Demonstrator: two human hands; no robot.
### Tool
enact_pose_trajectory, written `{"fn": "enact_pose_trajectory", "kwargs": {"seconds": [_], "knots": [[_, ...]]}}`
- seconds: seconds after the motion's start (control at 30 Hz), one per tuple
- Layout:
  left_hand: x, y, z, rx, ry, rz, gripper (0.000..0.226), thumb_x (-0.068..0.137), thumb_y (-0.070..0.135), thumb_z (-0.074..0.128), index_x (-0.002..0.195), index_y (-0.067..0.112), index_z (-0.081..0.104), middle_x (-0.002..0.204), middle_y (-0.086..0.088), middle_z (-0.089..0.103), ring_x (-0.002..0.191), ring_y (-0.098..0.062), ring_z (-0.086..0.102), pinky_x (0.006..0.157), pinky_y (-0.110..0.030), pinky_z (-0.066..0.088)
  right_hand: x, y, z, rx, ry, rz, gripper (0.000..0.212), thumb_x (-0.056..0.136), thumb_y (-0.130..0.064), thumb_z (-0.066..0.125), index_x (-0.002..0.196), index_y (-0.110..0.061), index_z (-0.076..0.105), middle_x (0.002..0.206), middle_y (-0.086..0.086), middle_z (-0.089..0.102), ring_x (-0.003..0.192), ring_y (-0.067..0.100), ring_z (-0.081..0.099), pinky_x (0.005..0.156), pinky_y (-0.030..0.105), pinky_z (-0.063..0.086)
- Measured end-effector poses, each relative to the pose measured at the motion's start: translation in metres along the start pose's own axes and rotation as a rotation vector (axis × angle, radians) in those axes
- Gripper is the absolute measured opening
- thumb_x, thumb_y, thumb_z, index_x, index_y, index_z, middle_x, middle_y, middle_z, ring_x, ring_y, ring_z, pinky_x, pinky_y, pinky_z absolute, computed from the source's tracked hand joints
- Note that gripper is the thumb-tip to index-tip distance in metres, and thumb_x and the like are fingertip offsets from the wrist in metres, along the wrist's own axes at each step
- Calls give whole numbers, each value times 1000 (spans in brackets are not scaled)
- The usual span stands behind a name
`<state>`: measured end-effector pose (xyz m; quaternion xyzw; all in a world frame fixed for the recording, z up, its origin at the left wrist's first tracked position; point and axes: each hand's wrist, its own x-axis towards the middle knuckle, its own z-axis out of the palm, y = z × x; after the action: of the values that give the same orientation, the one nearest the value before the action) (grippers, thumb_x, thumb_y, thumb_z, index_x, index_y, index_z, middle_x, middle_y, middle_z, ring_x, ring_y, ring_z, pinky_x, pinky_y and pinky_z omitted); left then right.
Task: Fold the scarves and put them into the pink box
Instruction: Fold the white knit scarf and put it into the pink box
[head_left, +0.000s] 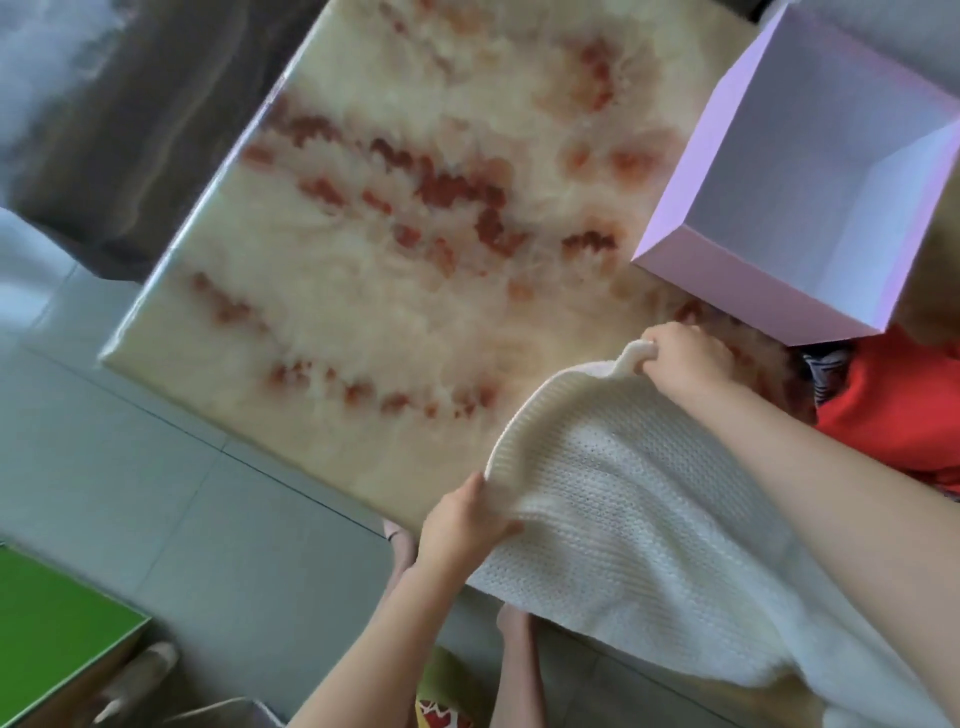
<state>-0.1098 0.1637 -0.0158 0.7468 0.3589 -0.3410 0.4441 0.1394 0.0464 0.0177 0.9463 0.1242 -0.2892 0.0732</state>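
The left hand (467, 519) and right hand (685, 358) each clench fingers round the top edge of a white knitted scarf (623, 493), which drapes over the cream, red-veined worktop (415, 208) edge nearest the open pink cardboard box (727, 291), with broad bare surface left of that box and red cloth (893, 415) just beside its near corner.

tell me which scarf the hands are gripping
The white knitted scarf: left hand and right hand both grip its edge, while the red scarf lies untouched by the pink box.
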Motion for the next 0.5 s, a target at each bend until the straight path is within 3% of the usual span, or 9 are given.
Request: {"fn": "enact_pose_trajectory", "kwargs": {"seconds": [0.13,0.23,0.3,0.4,0.5], "knots": [[0,-9,-9,-179,133,-43,25,86,35,61,98,13,55,89,-1,64,82,-22,60,68,-33,47,2,-12,-10,17,115,-34,9,90,-23,59,88,-21,67,95,8,67,96,30,62,69,30,40],[9,-16,-31,-217,275,-27,24,92,37,53,88,13,50,78,-2,61,77,-27,58,63,-35,43,13,-43,-16,335,61,-4,16,91,-12,54,78,-14,64,81,13,67,66,31,69,57,38,55],[14,-19,-52,-257,372,-37,23,93,39,49,88,17,49,79,-3,63,80,-30,59,67,-36,47,21,-67,-21,553,68,15,21,90,-9,53,72,-16,61,80,12,67,62,30,69,49,41,56],[24,-28,-93,-308,492,-25,21,94,38,49,94,18,55,88,-6,68,87,-31,60,70,-37,46,35,-111,-29,730,86,-4,21,88,-13,54,71,-22,61,79,12,67,72,33,70,58,50,58],[36,-45,-140,-345,582,-40,24,93,39,52,96,16,58,92,-5,68,89,-29,60,71,-36,46,51,-160,-43,739,150,-75,15,80,-19,56,71,-27,65,76,8,69,76,32,69,70,55,55]]}}
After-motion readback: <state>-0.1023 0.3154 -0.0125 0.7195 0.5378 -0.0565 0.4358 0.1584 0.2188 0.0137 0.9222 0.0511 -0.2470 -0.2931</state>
